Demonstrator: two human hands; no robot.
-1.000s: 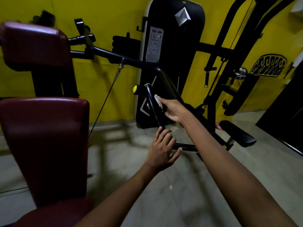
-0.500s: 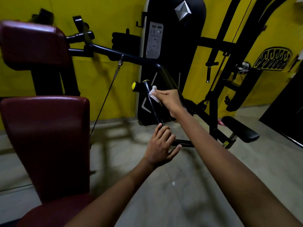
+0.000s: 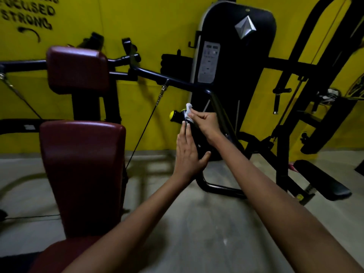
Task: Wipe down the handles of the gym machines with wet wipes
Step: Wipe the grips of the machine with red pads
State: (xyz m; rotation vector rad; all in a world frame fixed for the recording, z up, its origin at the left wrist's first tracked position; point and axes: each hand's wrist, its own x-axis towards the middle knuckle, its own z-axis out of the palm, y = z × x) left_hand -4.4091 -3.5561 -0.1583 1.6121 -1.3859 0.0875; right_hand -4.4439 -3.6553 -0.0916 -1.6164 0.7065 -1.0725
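- Risk: wet wipe (image 3: pixel 188 113) is bunched small in our right hand (image 3: pixel 205 123), pinched at the fingertips. We judge it could slip off the round grip or skip the far side of it.
- Risk: left hand (image 3: pixel 188 154) only lies flat on the handle (image 3: pixel 194 133), fingers straight, thumb spread. If the lever arm swings, we likely lose contact.
- Handle: black, dull grip, tilted, yellow end cap (image 3: pixel 172 114) at its upper left; centre scene, right of the maroon seat back (image 3: pixel 82 168).
- Wipe: white, crumpled, touching the top of the handle just beside the cap.
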